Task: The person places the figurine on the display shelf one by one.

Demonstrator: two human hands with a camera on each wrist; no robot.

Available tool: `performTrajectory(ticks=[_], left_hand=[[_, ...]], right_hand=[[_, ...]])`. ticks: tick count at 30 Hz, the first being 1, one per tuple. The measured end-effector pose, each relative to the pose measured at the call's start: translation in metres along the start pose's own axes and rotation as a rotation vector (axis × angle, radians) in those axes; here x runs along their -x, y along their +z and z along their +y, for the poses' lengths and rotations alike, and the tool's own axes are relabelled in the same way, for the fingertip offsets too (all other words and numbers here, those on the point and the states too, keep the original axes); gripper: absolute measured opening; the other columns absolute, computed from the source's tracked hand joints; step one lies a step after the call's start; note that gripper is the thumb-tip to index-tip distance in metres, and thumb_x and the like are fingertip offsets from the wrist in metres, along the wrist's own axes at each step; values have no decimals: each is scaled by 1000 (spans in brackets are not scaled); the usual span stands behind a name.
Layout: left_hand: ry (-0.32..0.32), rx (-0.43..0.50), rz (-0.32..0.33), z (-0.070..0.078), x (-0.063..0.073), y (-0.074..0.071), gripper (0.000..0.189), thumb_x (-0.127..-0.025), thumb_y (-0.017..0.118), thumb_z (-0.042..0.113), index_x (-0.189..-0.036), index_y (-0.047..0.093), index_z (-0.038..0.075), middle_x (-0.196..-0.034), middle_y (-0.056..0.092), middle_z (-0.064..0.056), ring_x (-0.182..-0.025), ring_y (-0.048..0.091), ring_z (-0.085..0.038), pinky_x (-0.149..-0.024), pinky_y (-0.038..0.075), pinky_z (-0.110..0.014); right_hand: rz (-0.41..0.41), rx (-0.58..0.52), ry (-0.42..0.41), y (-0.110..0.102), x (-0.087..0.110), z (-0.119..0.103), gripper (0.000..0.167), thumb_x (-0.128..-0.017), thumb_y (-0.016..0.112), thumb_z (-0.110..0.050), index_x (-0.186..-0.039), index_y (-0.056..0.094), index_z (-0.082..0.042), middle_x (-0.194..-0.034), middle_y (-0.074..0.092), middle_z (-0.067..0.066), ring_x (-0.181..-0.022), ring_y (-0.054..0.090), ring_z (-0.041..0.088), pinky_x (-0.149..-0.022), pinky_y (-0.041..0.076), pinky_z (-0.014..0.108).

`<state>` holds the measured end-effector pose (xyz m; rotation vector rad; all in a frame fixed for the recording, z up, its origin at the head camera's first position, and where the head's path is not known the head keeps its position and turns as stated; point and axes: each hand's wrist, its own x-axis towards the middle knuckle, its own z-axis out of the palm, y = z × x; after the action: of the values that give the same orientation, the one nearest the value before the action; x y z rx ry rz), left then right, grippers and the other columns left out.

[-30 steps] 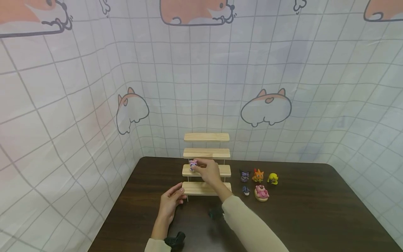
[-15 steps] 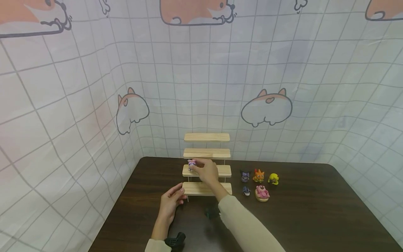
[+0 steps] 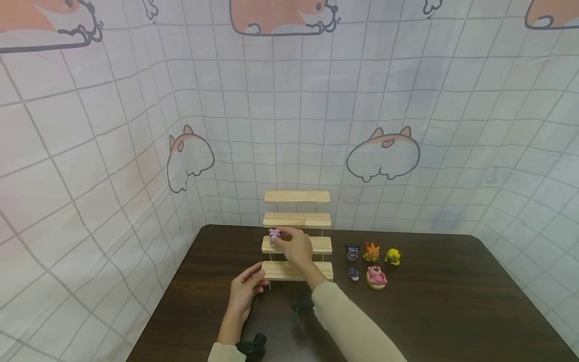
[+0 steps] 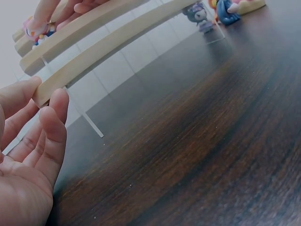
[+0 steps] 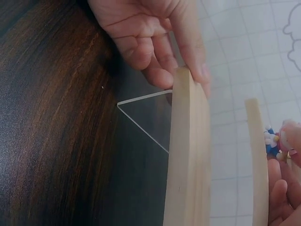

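A stepped display stand (image 3: pixel 297 271) of several pale wooden boards on clear supports is at the table's back. My left hand (image 3: pixel 243 294) grips the left end of its lowest board, thumb on top and fingers curled below; the left wrist view shows this pinch (image 4: pixel 37 141) up close. Over the second board from the bottom, my right hand (image 3: pixel 297 248) pinches a small pink-and-white figurine (image 3: pixel 274 236) between thumb and fingers near the left end. In the right wrist view the figurine (image 5: pixel 272 141) shows blue and white parts close over the board, partly hidden by fingers.
Right of the stand, several figurines are on the dark table (image 3: pixel 429 306): a dark purple one (image 3: pixel 352 253), an orange one (image 3: pixel 372 252), a yellow one (image 3: pixel 393 257), a small blue one (image 3: pixel 354 274) and a pink one (image 3: pixel 376 278). A grid-patterned curtain (image 3: pixel 289 100) hangs behind.
My right hand has shifted slightly left along the second board with the figurine, which now stands nearer the board's left end. My left hand keeps its grip in the same place.
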<state>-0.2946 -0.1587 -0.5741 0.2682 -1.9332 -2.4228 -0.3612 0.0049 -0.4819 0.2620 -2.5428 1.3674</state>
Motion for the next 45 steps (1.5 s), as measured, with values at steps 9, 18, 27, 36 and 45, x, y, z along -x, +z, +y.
performTrajectory(ticks=[9,18,27,36,45], left_hand=[[4,-4,-1,0,0,0,49,-97,72,23,-141,60,4,-91,75,5,-78,71,-9,-66,55,-21],[2,1,-2,0,0,0,48,-97,72,21,-141,61,5,-92,75,5,-79,71,-9,-66,55,-21],[2,-5,-5,-1,0,0,49,-98,71,22,-142,60,4,-92,75,5,-79,71,-9,-66,55,-22],[6,-10,1,0,0,1,49,-97,72,22,-141,60,4,-92,75,4,-79,72,-10,-66,55,-22],[11,-6,6,0,-1,1,48,-96,73,20,-140,61,3,-92,75,4,-78,72,-9,-65,55,-21]], right_hand=[[-13,-18,-8,-1,2,-1,36,-90,79,-33,-123,75,-20,-111,79,3,-102,76,26,-84,59,46],[-27,-40,-17,0,1,4,38,-91,79,-33,-125,74,-19,-110,79,3,-101,76,26,-81,59,42],[-78,-217,-25,-11,5,11,40,-93,78,-25,-129,69,-11,-112,75,9,-101,73,28,-84,60,40],[-51,-256,-24,-37,26,24,35,-94,76,-27,-125,71,-11,-107,74,5,-101,69,25,-91,57,44],[25,-370,32,-74,52,52,32,-92,79,-26,-120,74,-12,-103,75,7,-90,68,14,-81,53,28]])
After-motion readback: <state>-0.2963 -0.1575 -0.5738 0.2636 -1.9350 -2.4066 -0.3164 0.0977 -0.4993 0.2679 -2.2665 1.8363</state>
